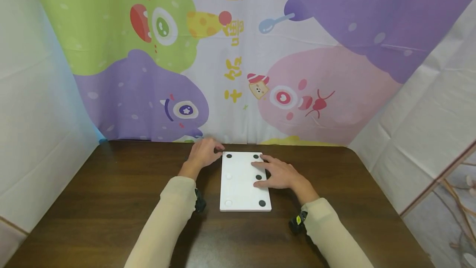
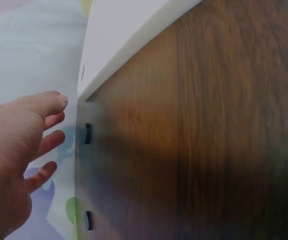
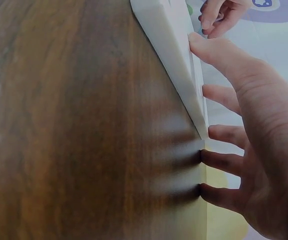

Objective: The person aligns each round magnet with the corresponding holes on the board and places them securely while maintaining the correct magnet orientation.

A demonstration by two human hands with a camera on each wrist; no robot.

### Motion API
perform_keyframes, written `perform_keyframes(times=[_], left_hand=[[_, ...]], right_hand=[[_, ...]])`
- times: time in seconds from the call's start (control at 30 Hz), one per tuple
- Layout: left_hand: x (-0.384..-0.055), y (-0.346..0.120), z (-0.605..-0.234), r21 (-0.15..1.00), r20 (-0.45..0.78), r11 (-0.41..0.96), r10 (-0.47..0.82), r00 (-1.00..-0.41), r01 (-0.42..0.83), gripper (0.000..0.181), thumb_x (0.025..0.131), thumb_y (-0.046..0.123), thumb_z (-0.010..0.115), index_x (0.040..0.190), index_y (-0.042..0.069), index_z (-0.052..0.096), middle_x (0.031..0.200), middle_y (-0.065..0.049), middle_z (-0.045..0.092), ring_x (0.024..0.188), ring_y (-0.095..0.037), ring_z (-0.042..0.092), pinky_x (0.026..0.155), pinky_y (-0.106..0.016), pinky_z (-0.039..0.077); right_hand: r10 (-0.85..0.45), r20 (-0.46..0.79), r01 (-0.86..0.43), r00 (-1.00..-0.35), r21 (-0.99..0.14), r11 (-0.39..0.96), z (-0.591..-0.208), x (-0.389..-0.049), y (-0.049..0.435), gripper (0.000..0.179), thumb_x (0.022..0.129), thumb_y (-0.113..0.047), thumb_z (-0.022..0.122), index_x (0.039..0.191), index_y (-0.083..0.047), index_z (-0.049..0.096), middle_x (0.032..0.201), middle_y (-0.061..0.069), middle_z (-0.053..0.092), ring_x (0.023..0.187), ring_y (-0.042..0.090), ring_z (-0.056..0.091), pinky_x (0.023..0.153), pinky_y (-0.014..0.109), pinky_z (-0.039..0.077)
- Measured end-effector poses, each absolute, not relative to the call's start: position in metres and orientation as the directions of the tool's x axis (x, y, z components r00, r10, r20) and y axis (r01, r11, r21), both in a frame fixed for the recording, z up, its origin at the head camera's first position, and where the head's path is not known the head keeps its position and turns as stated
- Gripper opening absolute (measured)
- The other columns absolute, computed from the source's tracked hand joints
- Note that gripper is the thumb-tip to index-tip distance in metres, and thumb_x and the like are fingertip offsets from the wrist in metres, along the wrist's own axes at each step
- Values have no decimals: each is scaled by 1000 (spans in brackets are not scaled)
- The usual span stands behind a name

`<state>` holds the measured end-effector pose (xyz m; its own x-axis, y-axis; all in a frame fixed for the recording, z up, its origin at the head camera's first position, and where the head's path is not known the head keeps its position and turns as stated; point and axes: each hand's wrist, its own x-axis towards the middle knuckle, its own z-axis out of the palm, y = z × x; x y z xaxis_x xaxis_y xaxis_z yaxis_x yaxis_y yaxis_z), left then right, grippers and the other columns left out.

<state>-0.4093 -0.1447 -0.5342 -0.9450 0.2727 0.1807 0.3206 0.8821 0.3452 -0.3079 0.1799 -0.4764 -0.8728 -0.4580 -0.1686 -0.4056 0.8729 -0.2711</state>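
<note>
A flat white board lies on the dark wooden table, with round spots in two columns. The right column has black spots; the left has one black spot at the far end and two white ones below. My left hand hovers by the board's far left corner, fingers loosely bent, holding nothing. Two small dark discs appear beside it in the left wrist view, hidden in the head view. My right hand spreads over the board's right edge, its thumb and forefinger over the white surface.
The brown wood-grain table extends around the board. A curtain printed with cartoon monsters hangs at the table's far edge, and pale cloth walls stand on both sides. A dark wrist camera sits at my right cuff.
</note>
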Motion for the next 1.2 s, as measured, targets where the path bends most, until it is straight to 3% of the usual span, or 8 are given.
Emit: perform_keyframes(times=[0.23, 0.53, 0.77, 0.9, 1.2], left_hand=[[-404, -157, -532, 356, 203, 874, 274, -940, 332, 21, 100, 32, 83, 120, 32, 89, 127, 4, 83, 122, -24, 76, 103, -47, 63], [-409, -165, -537, 324, 186, 893, 264, -946, 313, 21, 99, 32, 86, 119, 33, 89, 121, 1, 82, 113, -27, 77, 88, -47, 65], [-378, -160, -501, 349, 114, 894, 258, -959, 282, 22, 101, 28, 84, 122, 25, 89, 123, -3, 82, 119, -28, 76, 98, -48, 64], [-384, -166, -514, 329, 138, 893, 274, -952, 305, 23, 100, 33, 85, 121, 25, 89, 119, -2, 84, 113, -26, 77, 94, -46, 64], [-402, -177, -540, 342, 88, 898, 261, -961, 276, 31, 96, 45, 88, 123, 31, 88, 123, 5, 85, 119, -23, 79, 104, -52, 63]], right_hand=[[-460, -166, -407, -872, -278, 870, -476, -307, 180, 87, 95, -71, 77, 170, -33, 53, 186, 12, 35, 167, 48, 42, 121, 85, 41], [-464, -155, -414, -872, -272, 869, -478, -308, 180, 86, 95, -71, 77, 169, -33, 53, 186, 12, 36, 167, 47, 43, 120, 83, 44], [-465, -158, -413, -871, -276, 868, -478, -308, 180, 86, 95, -71, 77, 169, -33, 54, 186, 12, 36, 166, 46, 44, 120, 84, 43], [-464, -157, -414, -872, -270, 869, -479, -309, 180, 87, 95, -72, 77, 169, -33, 53, 186, 12, 36, 166, 46, 44, 120, 84, 43], [-466, -158, -415, -871, -272, 868, -478, -308, 180, 86, 96, -71, 77, 170, -33, 53, 186, 13, 36, 166, 47, 44, 120, 84, 42]])
